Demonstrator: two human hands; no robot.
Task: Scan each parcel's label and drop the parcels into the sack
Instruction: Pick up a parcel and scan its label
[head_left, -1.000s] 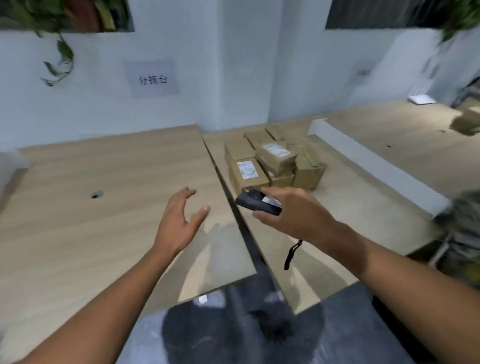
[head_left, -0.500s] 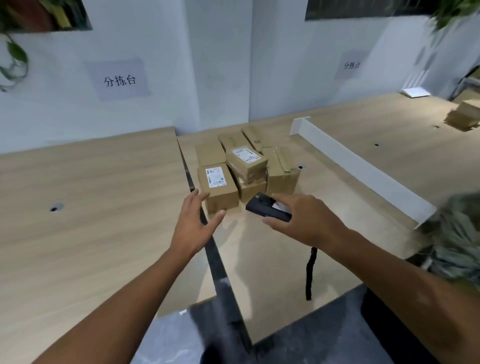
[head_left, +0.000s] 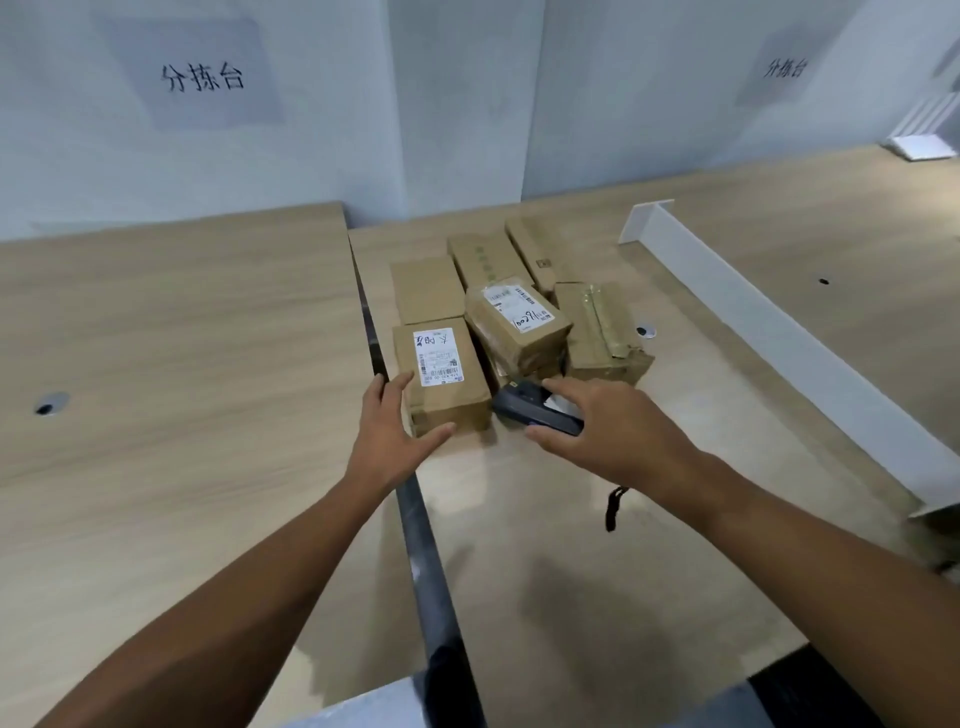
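Several brown cardboard parcels are piled at the back of the right-hand table. The nearest parcel (head_left: 452, 395) lies flat with a white barcode label facing up. My left hand (head_left: 389, 441) clasps its near left corner, fingers on the top edge and thumb against the front face. Behind it a second labelled parcel (head_left: 519, 332) lies tilted on top of others. My right hand (head_left: 608, 436) holds a black handheld scanner (head_left: 535, 413) just right of the nearest parcel, its head pointing at the pile. The scanner's strap (head_left: 615, 506) hangs below my wrist. No sack is in view.
A dark gap (head_left: 415, 519) separates the two wooden tables. A white divider board (head_left: 779, 332) runs diagonally on the right. A taped parcel (head_left: 602, 332) and plain boxes (head_left: 426, 288) sit in the pile. A cable hole (head_left: 52, 404) is in the left table.
My view has moved closer to the pile. My left hand reached forward from mid-air onto the nearest parcel's corner. My right hand brought the scanner up beside that parcel.
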